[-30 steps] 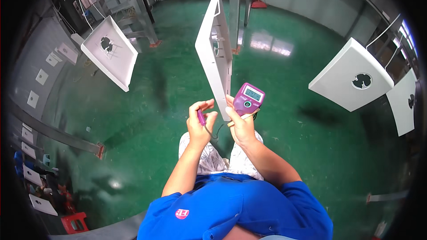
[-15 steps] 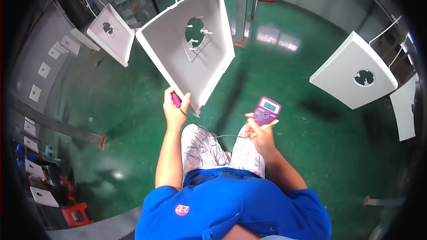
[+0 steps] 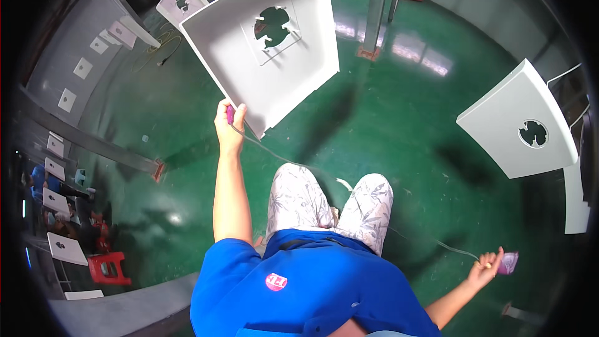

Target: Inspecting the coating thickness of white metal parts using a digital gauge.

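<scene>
- Head view: my left grip (image 3: 229, 126) is raised at centre left of the frame, fingers wrapped round a small pink probe (image 3: 230, 114) pressed against the lower edge of the hanging white panel (image 3: 274, 56).
- My right grip (image 3: 485, 268), low at the right, clasps a purple handheld meter (image 3: 509, 263).
- A thin cable (image 3: 281, 157) trails from the probe across my legs.
- Another white panel (image 3: 521, 126) hangs at the right, above the green floor (image 3: 387, 118).

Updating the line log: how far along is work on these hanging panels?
Done: nothing visibly finished. In hand: the left hand holds a pink probe at the lower edge of the white hanging metal panel; the right hand holds the purple handheld meter out sideways. Left: the white panel at right hangs untouched.
</scene>
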{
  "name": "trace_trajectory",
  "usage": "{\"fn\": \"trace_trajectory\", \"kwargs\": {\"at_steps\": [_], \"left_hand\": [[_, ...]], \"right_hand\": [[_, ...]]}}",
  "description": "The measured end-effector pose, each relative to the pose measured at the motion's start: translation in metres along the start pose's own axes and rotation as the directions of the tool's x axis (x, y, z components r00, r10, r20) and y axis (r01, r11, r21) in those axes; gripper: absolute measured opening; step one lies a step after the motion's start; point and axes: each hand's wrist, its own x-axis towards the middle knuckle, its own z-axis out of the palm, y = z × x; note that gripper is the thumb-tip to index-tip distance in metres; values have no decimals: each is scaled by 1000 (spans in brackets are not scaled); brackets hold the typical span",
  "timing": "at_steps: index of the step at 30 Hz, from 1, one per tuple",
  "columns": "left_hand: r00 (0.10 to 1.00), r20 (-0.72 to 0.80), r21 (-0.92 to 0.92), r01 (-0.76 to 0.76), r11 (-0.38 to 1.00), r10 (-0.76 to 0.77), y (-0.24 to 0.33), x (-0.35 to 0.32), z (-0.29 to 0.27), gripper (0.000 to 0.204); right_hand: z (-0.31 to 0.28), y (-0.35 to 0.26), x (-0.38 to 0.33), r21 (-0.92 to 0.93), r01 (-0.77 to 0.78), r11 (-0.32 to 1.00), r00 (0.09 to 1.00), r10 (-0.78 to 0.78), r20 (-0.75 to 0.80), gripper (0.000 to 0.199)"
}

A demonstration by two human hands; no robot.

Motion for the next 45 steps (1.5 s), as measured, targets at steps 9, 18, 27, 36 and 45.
{"fn": "trace_trajectory", "kwargs": {"at_steps": [9,18,27,36,45], "left_hand": [[998,-65,68,25,997,-20,1,0,15,16],[983,-77,266,-142,953,168,2,-23,39,32],[990,-90,279,-81,957,110,5,-37,82,36],[963,257,387,-27,922,-80,-46,-127,77,28],[807,555,649,-266,713,-203,-124,-276,38,15]], "right_hand": [[-113,-119,14,253,142,957,988,-152,21,19],[-8,-56,-1,62,271,961,959,-275,67,11],[91,11,-28,-238,214,948,968,-172,184,14],[156,58,-11,-495,350,795,898,-134,419,27],[243,71,51,-491,867,-78,442,-334,833,22]]}}
